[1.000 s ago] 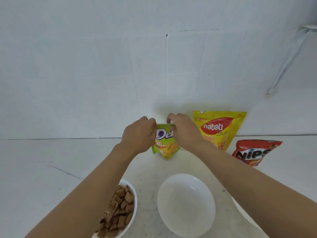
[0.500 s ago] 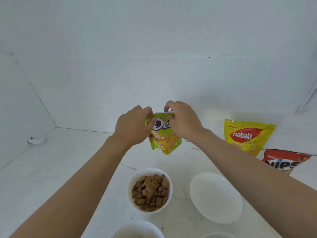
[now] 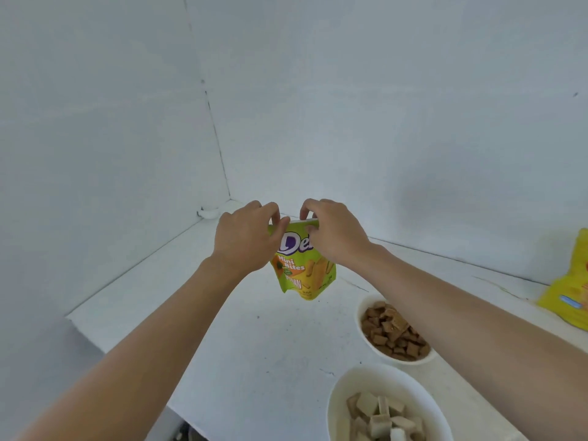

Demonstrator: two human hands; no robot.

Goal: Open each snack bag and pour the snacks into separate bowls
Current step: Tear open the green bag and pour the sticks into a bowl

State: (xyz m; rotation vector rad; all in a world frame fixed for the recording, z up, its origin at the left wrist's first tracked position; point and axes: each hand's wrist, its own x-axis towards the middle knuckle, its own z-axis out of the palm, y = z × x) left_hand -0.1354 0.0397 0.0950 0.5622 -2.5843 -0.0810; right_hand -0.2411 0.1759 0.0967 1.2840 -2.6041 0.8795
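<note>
Green bag (image 3: pixel 302 268) up off the table (image 3: pixel 254 345), hanging over its far left part, short of the back corner. Pinched at the top seam from both sides: left hand (image 3: pixel 245 240) fingers curled onto the seam's left end, right hand (image 3: pixel 334 237) fingers curled onto its right end. Seam apparently not yet torn.

Risks, as judged:
- Sudden give under a hard pull, with pieces flung onto bare table, since no bowl sits beneath the bag.
- Slick film, so a possible slip of one pinch and a drop.
- Crooked tear down the side, and a messy pour.
- Mixing of snacks. Bowl of brown squares (image 3: pixel 359 316) and bowl of pale pieces (image 3: pixel 337 396) by the front edge both already filled, no empty bowl in view.

Against half a second ago:
- Same two-handed pinch.
- Bag now left of the brown-square bowl rather than above it.
- View swung left, so empty bowl and red bag out of sight.
- Yellow bag (image 3: pixel 569 297) cut off at the right.
</note>
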